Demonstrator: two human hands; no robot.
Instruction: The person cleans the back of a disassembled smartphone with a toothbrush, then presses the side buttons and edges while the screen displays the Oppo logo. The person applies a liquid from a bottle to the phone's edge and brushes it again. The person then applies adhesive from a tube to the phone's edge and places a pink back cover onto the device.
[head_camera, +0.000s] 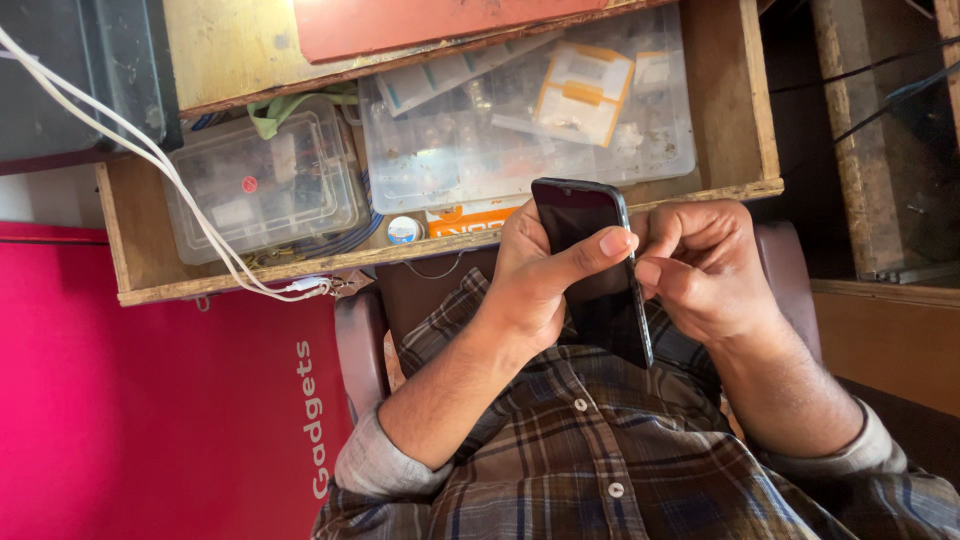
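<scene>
A: Item one, the largest?

B: The open wooden drawer (735, 110), pulled out above the person's lap. The bright pink panel (150, 400) stands below it on the left side of the frame.

A: Contents of the drawer?

B: A large clear plastic compartment box (640, 150) of small parts, lid shut, with orange-and-white packets inside. Beside it, a smaller clear plastic compartment box (265, 185). Two white cables (130, 140) run across that smaller box and over the drawer's front edge.

A: The hands?

B: The left hand (535, 275) wraps around the black slab-shaped smartphone (590, 265) from behind, thumb laid flat across the dark screen, the other fingers curled at its back. The right hand (705, 270) touches the phone's right edge, fingers bunched together and pressed against the side; whether they pinch anything small there, I cannot tell.

A: Location of the phone?

B: Held between both hands, tilted, just in front of the drawer's front edge, above the checked shirt (620, 460).

A: Smallest entry?

B: A small round white-and-blue piece (404, 230), lying between the two boxes.
</scene>
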